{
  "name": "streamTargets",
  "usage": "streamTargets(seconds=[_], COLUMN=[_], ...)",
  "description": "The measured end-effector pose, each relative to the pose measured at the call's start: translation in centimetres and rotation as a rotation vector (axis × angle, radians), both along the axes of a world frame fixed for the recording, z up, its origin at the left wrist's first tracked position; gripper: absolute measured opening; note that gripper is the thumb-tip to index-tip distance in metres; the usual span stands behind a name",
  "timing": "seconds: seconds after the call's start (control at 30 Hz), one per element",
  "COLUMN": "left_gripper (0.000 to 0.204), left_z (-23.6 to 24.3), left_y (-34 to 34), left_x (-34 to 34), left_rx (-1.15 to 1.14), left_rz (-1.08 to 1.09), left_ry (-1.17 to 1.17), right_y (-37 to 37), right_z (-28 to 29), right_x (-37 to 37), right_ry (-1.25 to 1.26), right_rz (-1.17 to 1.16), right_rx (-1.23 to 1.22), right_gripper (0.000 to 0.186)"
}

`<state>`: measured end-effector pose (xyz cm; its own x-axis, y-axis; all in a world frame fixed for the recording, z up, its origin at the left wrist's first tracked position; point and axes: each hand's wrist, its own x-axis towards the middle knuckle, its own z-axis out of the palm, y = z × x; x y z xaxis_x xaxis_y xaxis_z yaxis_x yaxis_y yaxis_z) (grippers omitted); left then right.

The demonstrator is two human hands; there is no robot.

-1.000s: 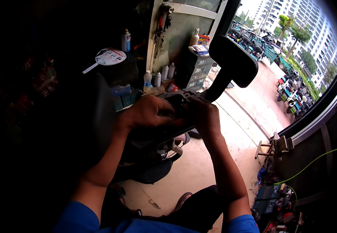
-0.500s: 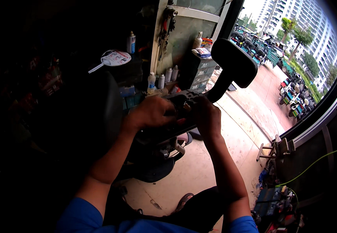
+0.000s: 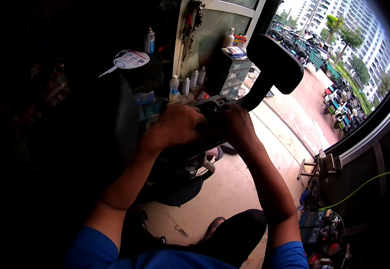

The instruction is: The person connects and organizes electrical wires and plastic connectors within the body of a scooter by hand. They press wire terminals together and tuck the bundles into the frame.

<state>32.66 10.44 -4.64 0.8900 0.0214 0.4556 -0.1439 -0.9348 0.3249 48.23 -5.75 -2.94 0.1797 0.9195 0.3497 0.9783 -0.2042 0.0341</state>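
My left hand [image 3: 180, 124] is curled over a dark assembly [image 3: 213, 104] of a small vehicle, its fingers bent inward and slightly blurred. Close beside it, my right hand [image 3: 233, 120] is closed at the same spot, knuckles up. What the fingers of either hand grip is hidden in shadow. Just beyond my right hand a black padded rest [image 3: 278, 62] rises on a thick black arm. Beneath the hands hangs a curved metal tube [image 3: 207, 165], with a rounded black part [image 3: 181, 192] lower down.
A spray can [image 3: 149, 41] and a white hand fan [image 3: 131, 59] lie on a dark surface at far left. Bottles and cans stand near a drawer cabinet [image 3: 234, 76]. At right are a small stool [image 3: 314, 169], a green cable [image 3: 361, 193] and a doorway with parked vehicles outside.
My hands have come closer together over the assembly, the left shifting right. The view has tilted slightly, and my right knee shows more.
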Motion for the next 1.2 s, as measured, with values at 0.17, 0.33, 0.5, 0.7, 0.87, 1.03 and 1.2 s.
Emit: streamTargets(seconds=[0.17,0.33,0.5,0.7,0.87,1.03,1.2], left_gripper=[0.033,0.028,0.030,0.025,0.016,0.020,0.029], left_z=[-1.3,-0.8,-0.8,-0.8,-0.6,-1.2,-0.6], left_y=[0.8,0.5,0.7,1.6,2.3,2.6,2.2], left_x=[0.8,0.5,0.8,1.0,1.1,1.5,1.0], left_rx=[0.106,0.069,0.027,-0.232,-0.502,-0.399,-0.257], left_rz=[0.082,0.152,0.096,0.043,0.111,-0.053,-0.089], left_ry=[-0.122,-0.116,-0.201,-0.287,-0.407,-0.248,-0.156], right_y=[-0.7,-1.0,-2.5,-2.4,-2.4,-3.0,-2.0], right_z=[-0.2,0.2,-0.3,0.9,1.3,0.5,0.9], right_x=[0.7,0.2,0.2,0.2,0.3,1.4,1.2], right_ry=[0.287,0.568,0.446,0.594,0.779,0.258,0.107], right_rz=[-0.026,-0.116,0.071,0.076,0.018,0.161,0.155], right_rx=[0.156,0.219,0.188,0.271,0.240,0.205,0.171], right_gripper=[0.021,0.033,0.030,0.027,0.030,0.022,0.020])
